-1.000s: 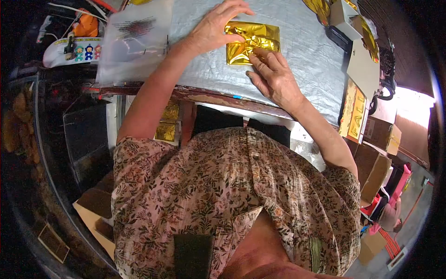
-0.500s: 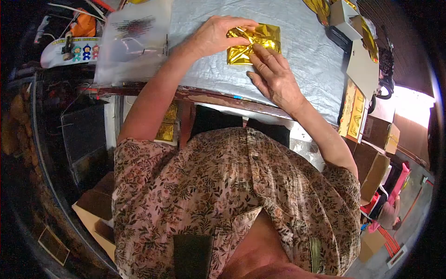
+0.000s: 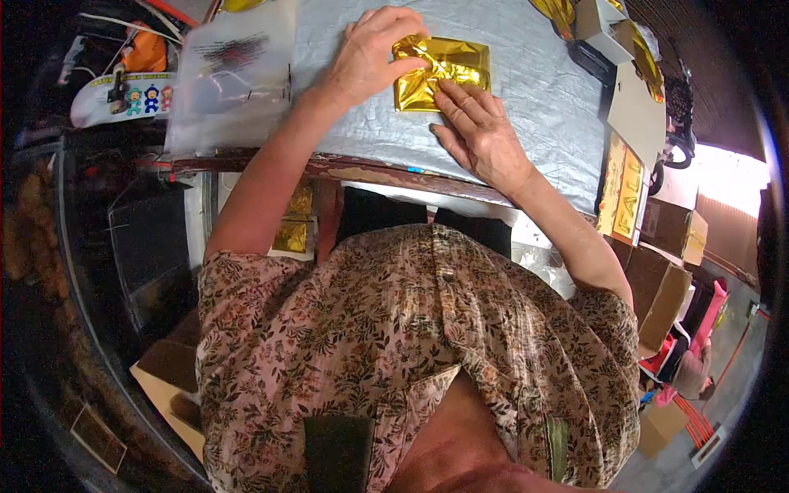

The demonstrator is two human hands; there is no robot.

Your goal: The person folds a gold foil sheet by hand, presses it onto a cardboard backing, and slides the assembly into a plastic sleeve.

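A shiny gold foil packet (image 3: 460,59) lies on the grey cloth-covered table (image 3: 345,131), near its top middle. My left hand (image 3: 374,53) is at the packet's left end, thumb and fingers curled round that edge and gripping it. My right hand (image 3: 485,135) rests palm down at the packet's lower right part, its fingers spread and the fingertips on the foil, the thumb apart on the cloth. The foil is creased between the two hands.
Clear plastic sheets (image 3: 234,82) lie at the table's left, beside a decorated white board (image 3: 123,99). At the right edge stand a white box (image 3: 604,33) and cardboard pieces (image 3: 637,115). Cardboard boxes (image 3: 657,300) and another person (image 3: 692,374) are further right.
My left hand has moved slightly up and left, with its fingers still at the packet's left edge. The view has shifted a little.
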